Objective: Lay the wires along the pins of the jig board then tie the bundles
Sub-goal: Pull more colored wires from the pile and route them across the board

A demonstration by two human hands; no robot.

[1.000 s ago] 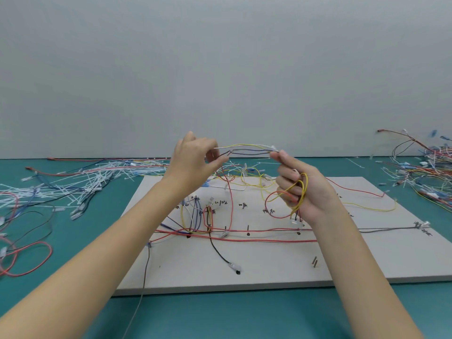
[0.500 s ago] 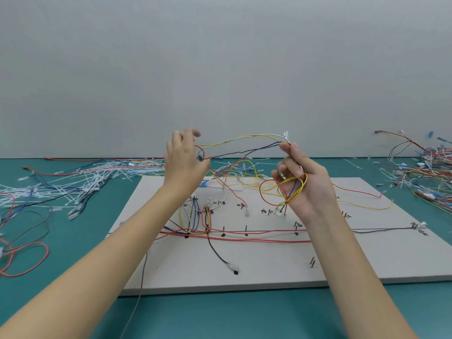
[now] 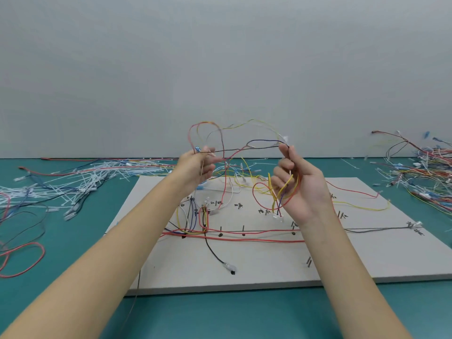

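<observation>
Both forearms were cut off by the lower edge of the frame, and the right forearm hid part of the red wires laid along the pins of the jig board. The handwritten marks on the board were too small to read. The heap of loose wires at the far right ran out of the frame, and the white cable ties scattered on the teal table to the left were blurred.

The left hand was raised above the board's far edge, fingers curled, pinching one end of a loose wire bundle; just how the fingertips met was hard to make out. The right hand, palm towards the camera, pinched the bundle's other end between thumb and forefinger near a small white connector, its other fingers curled round loops of red and yellow wire. From that hand, short leads hung to a white connector above the board. Between the hands the bundle arched upward in slack red, yellow and dark strands, clear of the board.
</observation>
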